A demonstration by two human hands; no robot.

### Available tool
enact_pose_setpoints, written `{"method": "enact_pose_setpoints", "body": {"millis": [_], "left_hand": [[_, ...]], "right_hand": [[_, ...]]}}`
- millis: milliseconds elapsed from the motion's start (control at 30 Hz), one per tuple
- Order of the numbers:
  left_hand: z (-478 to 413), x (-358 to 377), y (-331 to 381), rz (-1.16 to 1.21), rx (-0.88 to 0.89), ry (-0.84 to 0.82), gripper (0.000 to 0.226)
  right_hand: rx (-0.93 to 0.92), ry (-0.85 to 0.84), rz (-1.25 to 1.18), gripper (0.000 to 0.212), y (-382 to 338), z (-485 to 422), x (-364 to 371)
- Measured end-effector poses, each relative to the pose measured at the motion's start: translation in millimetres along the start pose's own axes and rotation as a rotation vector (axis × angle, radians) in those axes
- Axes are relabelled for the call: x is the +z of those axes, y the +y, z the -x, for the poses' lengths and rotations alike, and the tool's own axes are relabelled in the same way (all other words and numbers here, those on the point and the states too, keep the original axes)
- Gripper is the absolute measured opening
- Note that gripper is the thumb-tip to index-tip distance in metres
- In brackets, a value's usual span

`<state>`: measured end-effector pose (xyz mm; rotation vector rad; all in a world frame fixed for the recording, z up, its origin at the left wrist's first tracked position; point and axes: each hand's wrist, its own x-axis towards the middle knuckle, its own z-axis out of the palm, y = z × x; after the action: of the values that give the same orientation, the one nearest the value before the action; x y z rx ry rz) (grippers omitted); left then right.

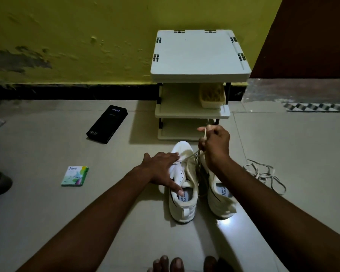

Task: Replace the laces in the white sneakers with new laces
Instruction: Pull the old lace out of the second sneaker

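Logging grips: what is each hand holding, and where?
The right hand grips a lace partway along its raised stretch. The left hand holds nothing; it presses flat on the left sneaker.

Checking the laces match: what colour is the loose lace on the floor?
The loose lace is off-white; head view.

Right sneaker [223, 203], toe behind right hand [214, 146].

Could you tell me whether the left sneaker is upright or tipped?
Upright: the white left sneaker stands on its sole, opening upward, left hand on it.
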<state>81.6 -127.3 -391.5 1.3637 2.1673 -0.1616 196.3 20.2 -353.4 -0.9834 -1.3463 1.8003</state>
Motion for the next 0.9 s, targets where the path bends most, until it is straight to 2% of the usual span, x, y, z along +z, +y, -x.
{"method": "enact_pose_setpoints", "body": {"millis": [33,100,133,200,267,300,367,433,500,633,767,833,900], "left_hand": [[0.1,-0.7,0.2,0.002,0.000,0.001,0.140],[0.3,-1.6,1.1,-0.001,0.003,0.005,0.139],[0.1,-1.7,1.3,-0.005,0.003,0.003,0.139],[-0.5,-1.3,2.0,-0.014,0.005,-0.001,0.138],[-0.8,-0.4,2.0,-0.004,0.002,-0.003,0.138],[-0.7,-0.3,1.6,0.003,0.003,-0.001,0.138],[-0.5,-0.5,1.3,0.008,0.008,0.002,0.138],[-1.3,-0.5,1.0,0.006,0.008,0.000,0.139],[-2.6,-0.6,0.3,0.006,0.001,0.004,0.141],[-4.9,1.6,-1.5,0.009,-0.002,0.008,0.142],[-4.6,4.9,-2.7,0.008,-0.013,-0.011,0.143],[-5.0,5.6,-3.5,0.029,-0.022,-0.014,0.143],[-4.6,6.0,-4.5,0.048,-0.010,-0.017,0.142]], "right_hand": [[-0.140,-0.064,0.243,0.016,1.9,-6.2,-6.4],[-0.515,-0.390,0.861,0.010,4.4,-16.5,-20.1],[-0.596,-0.580,1.125,0.012,4.2,-19.1,-24.0],[-0.573,-0.840,1.545,0.019,2.8,-17.7,-26.3],[-0.729,-0.896,1.736,0.019,4.1,-15.8,-23.7],[-0.833,-0.862,1.699,0.016,4.3,-14.9,-22.7],[-0.958,-0.668,1.479,0.008,4.6,-14.2,-23.2],[-0.928,-0.393,1.248,0.016,2.5,-11.9,-23.3],[-0.775,-0.195,1.085,0.027,0.4,-10.7,-22.5],[-0.513,-0.004,0.815,0.025,2.0,-9.9,-23.6],[-0.262,0.225,0.275,0.039,-14.2,-12.9,-24.2],[-0.319,0.253,0.308,0.037,-31.1,-22.7,-28.9],[-0.407,0.128,0.615,0.030,-38.6,-26.9,-35.1]]}}
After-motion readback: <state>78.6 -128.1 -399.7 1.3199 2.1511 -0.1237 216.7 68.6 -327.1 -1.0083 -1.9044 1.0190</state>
